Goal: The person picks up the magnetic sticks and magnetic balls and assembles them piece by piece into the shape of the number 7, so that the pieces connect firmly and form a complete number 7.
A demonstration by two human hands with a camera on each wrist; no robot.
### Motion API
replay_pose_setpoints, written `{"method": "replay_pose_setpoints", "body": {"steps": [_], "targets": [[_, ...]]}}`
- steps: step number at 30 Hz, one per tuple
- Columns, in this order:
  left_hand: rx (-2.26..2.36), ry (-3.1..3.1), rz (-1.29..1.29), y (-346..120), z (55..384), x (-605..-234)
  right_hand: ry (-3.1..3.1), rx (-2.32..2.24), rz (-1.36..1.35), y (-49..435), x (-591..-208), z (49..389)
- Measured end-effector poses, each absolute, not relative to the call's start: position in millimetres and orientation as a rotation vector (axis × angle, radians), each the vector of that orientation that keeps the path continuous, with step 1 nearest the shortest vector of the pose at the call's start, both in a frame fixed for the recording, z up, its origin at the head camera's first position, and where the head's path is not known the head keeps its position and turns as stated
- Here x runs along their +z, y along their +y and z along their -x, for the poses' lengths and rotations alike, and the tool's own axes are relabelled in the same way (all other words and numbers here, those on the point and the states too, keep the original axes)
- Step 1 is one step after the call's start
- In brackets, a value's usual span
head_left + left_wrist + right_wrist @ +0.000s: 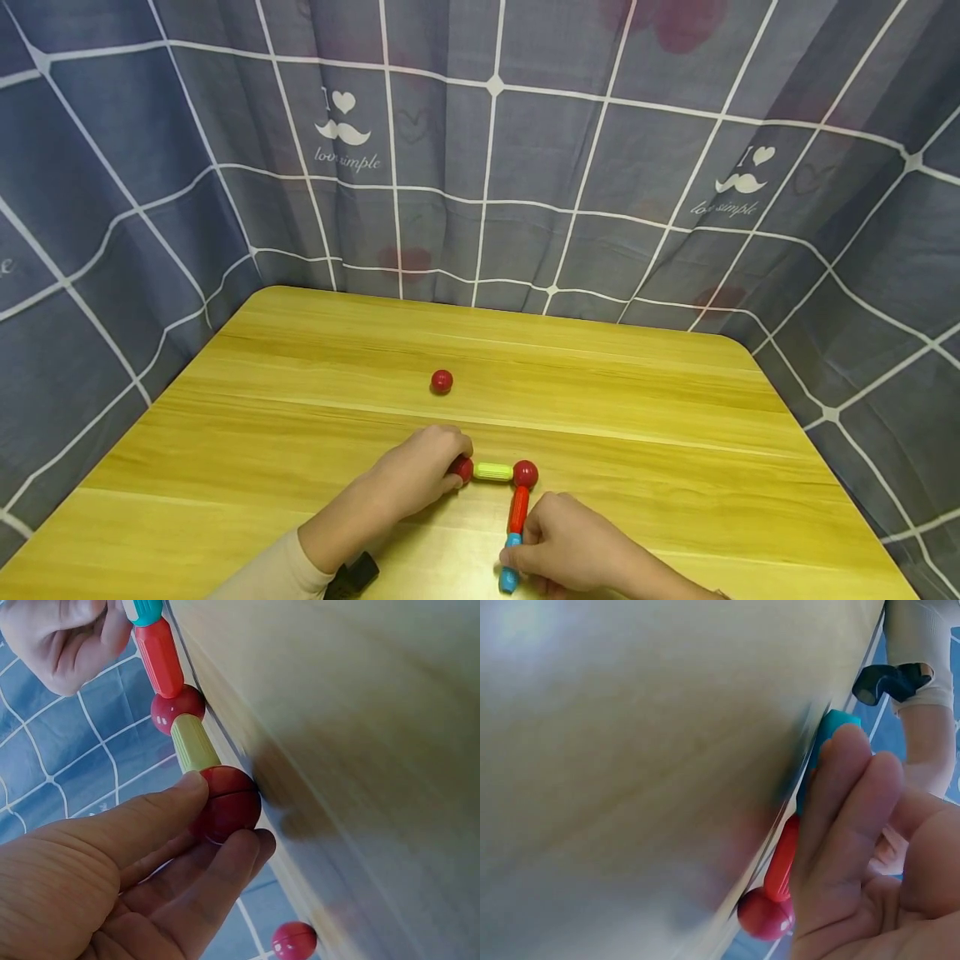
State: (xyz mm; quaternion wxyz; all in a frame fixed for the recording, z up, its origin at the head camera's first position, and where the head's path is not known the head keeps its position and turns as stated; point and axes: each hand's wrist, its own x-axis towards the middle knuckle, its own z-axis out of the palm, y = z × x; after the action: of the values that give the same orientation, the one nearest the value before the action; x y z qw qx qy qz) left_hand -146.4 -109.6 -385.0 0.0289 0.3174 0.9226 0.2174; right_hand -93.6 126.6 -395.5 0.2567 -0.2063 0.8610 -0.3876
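Note:
My left hand (420, 471) pinches a red ball (231, 804) between thumb and fingers. That ball sits on the left end of a short yellow-green ribbed rod (493, 472). At the rod's other end is a second red ball (526, 474), where a red rod (518, 510) meets it at roughly a right angle, pointing toward me. A blue rod (509, 579) lines up end to end with the red one. Around the blue rod, my right hand (573, 542) holds with thumb and fingers, hiding part of it. The joined pieces lie along the tabletop.
A loose red ball (442, 382) lies farther back on the wood-grain table (637, 400). A grey-blue checked curtain (442, 167) surrounds the table's back and sides. On my left wrist is a black device (352, 575).

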Motion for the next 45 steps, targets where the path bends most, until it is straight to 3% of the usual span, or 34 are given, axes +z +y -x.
{"method": "replay_pose_setpoints", "body": {"steps": [19,45], "targets": [[0.673,2.854,-0.998,-109,146,-386,2.635,-1.054,0.664,168,-389,147],[0.648,2.852,-1.01,-109,149,-385,2.879,-0.866,0.777,111,-393,214]]}}
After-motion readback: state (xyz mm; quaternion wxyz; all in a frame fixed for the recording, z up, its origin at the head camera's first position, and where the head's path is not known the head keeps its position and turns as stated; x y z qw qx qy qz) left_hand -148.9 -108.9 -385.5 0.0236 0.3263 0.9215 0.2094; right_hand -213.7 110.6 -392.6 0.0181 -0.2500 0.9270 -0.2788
